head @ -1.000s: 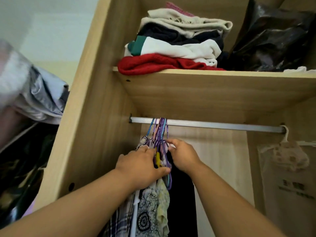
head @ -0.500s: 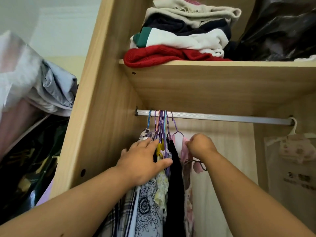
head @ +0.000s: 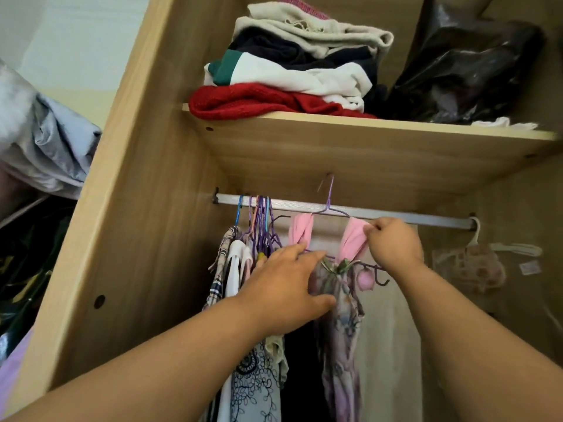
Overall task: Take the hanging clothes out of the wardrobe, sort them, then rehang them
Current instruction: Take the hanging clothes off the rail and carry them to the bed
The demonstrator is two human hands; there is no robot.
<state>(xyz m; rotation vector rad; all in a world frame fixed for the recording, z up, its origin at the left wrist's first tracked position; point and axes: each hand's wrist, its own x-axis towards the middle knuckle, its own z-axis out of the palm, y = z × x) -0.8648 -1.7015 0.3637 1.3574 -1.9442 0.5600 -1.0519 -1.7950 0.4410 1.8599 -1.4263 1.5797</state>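
**Hanging clothes (head: 240, 269): one dress held apart at the rail**

Most of the garments are bunched at the left end of the metal rail (head: 411, 216) inside the wardrobe (head: 128, 208), with their coloured hangers (head: 260, 217) packed tightly together. One floral dress (head: 341, 330) is held to the right of them on a purple hanger (head: 329, 196), whose hook is seen above the rail, just under the shelf (head: 335, 126). A pink strap (head: 353, 239) of the dress is pinched by the right hand (head: 394, 243); its grip is closed, with thumb and fingertips curled onto the fabric. The left hand (head: 286, 293) is laid against the top of the dress with its fingers straight, so its grip is open and nothing is clasped in it. On the shelf, folded clothes (head: 289, 71) are stacked beside a black plastic bag (head: 466, 74). At the far right end of the rail a white hanger (head: 475, 236) is hooked, with a wrapped item (head: 469, 268) hung from it.
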